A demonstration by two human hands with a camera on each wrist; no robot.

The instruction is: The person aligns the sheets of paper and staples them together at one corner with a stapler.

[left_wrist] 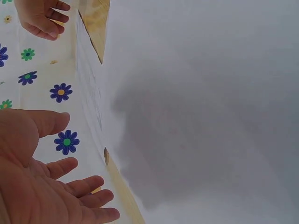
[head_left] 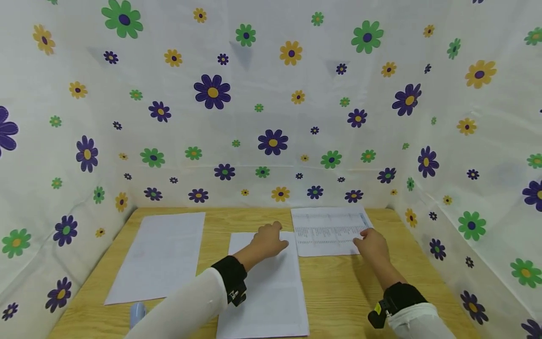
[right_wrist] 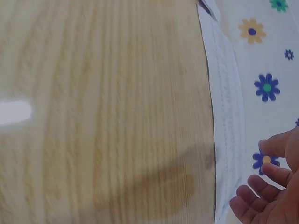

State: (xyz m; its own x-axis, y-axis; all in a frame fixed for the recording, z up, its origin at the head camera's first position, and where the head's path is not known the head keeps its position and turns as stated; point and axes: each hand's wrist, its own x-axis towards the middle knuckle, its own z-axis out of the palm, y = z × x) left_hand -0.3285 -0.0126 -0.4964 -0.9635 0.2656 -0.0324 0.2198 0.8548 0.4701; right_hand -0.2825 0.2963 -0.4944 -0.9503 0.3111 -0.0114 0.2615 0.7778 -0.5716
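Observation:
A printed sheet (head_left: 326,235) with rows of small text lies at the back right of the table. My right hand (head_left: 372,245) hovers by its right edge in the head view. Its fingers (right_wrist: 250,198) are loosely bent and hold nothing in the right wrist view. A white sheet (head_left: 275,301) lies in the middle, its near end towards me. Over its far part is my left hand (head_left: 267,240), thumb and fingers spread apart; between them there is nothing in the left wrist view. Whether either hand touches paper cannot be told.
Another white sheet (head_left: 165,254) lies on the left of the wooden table (head_left: 338,296). A light blue object (head_left: 137,312) stands or lies near the left sleeve, partly hidden. Flower-patterned white cloth (head_left: 271,108) surrounds the table at the back and both sides.

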